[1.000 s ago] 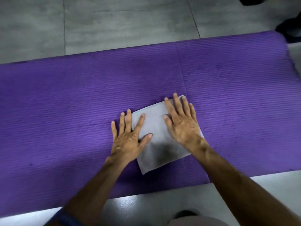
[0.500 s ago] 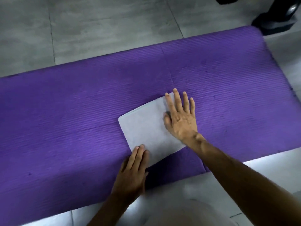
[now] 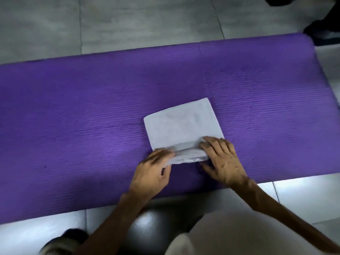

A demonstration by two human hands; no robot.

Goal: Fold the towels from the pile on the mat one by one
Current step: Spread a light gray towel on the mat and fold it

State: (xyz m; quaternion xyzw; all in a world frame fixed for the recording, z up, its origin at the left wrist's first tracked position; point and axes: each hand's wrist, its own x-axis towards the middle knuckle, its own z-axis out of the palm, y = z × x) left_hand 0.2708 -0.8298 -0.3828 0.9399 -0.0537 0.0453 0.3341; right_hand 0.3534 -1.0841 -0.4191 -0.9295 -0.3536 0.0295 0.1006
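A pale grey folded towel (image 3: 181,126) lies on the purple mat (image 3: 92,116), a little right of its middle. The towel's near edge is lifted off the mat. My left hand (image 3: 153,172) grips that edge at its left corner, fingers over it and thumb below. My right hand (image 3: 222,159) grips the right corner the same way, with its thumb on the mat beneath the lifted edge. The far part of the towel still lies flat. No pile of towels is in view.
The mat runs left to right across a grey tiled floor (image 3: 147,21). A dark object (image 3: 323,28) stands at the mat's far right corner. My light trouser leg (image 3: 248,236) fills the near right.
Both hands left the towel's top and slid to its near edge. They now grip its two near corners and have lifted that edge off the mat.
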